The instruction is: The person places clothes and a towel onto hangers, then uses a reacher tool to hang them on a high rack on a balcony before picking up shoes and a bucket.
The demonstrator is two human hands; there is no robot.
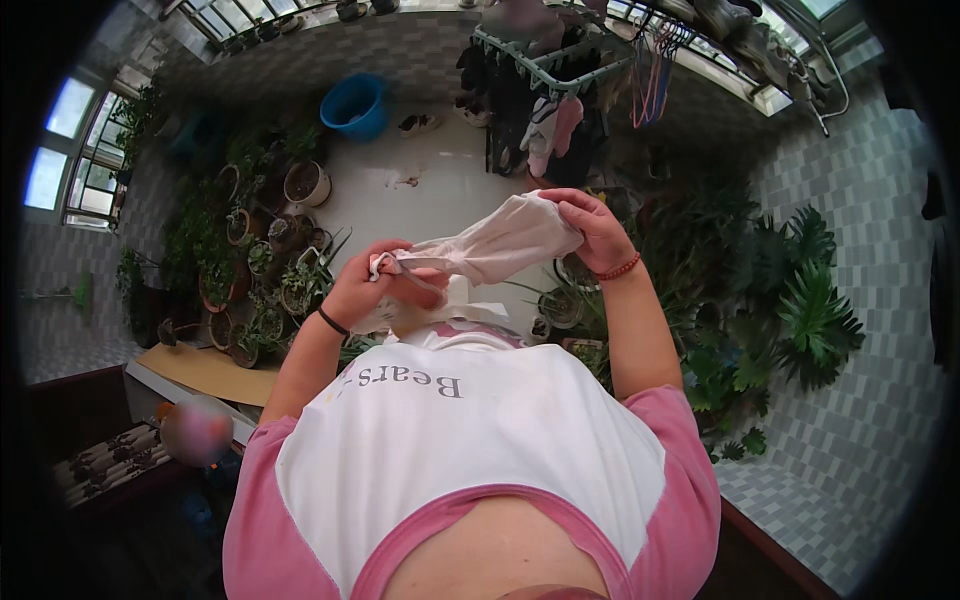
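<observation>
A thin, pale pinkish-white piece of cloth [505, 240] stretches between my two hands in front of my chest. It looks like a small garment, but its exact kind is unclear. My left hand [372, 283] is closed around its bunched, narrow end, where a loop of fabric sticks out by the fingers. At the wider end, my right hand [597, 236] pinches the upper corner, with the thumb and fingers on the edge. The right end sits higher than the left. Another whitish piece of fabric [465, 300] shows below the cloth, partly hidden by it.
Beyond my hands, a grey-green clip drying rack [545, 75] carries small hanging laundry [553, 135]. Colourful hangers [655, 80] hang to its right. A blue tub [354, 107] and shoes [420, 124] are on the pale floor [400, 165]. Potted plants [285, 235] crowd the left; leafy plants [815, 310] fill the right.
</observation>
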